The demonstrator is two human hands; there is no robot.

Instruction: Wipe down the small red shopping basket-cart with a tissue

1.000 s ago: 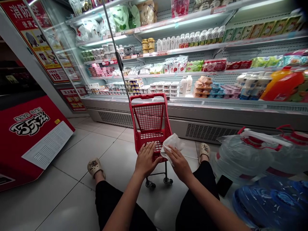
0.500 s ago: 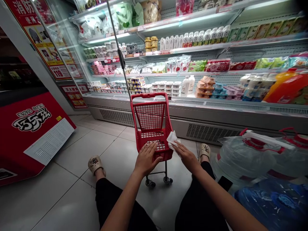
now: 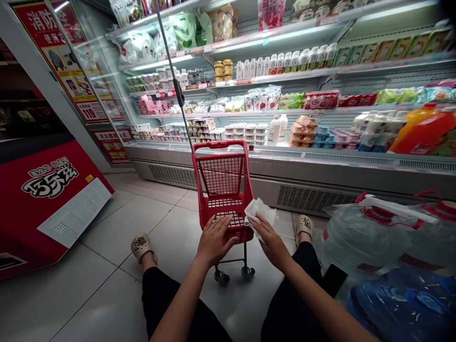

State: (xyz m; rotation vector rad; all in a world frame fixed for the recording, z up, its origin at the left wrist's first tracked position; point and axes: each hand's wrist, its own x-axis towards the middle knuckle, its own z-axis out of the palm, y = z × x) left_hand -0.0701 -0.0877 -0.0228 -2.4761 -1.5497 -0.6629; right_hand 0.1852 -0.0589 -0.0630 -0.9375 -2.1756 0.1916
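Observation:
A small red shopping cart (image 3: 221, 176) with mesh sides stands on the floor between my legs. My left hand (image 3: 215, 238) rests on the near edge of its basket, fingers extended and nothing held. At the basket's right near corner, my right hand (image 3: 268, 241) has its fingers on a white cloth or tissue (image 3: 261, 213), pressing it against the rim. Part of the cloth spreads out beyond the fingertips to the right.
Behind the cart runs a refrigerated display (image 3: 306, 167) of packaged goods. Large clear bottles (image 3: 363, 232) and a blue bottle (image 3: 406, 299) stand at right, near a dark phone (image 3: 334, 280). A red freezer (image 3: 53, 190) is at left.
My right hand has moved slightly left and down along the basket's right corner. The white cloth has opened out wider. My left hand stays on the near edge.

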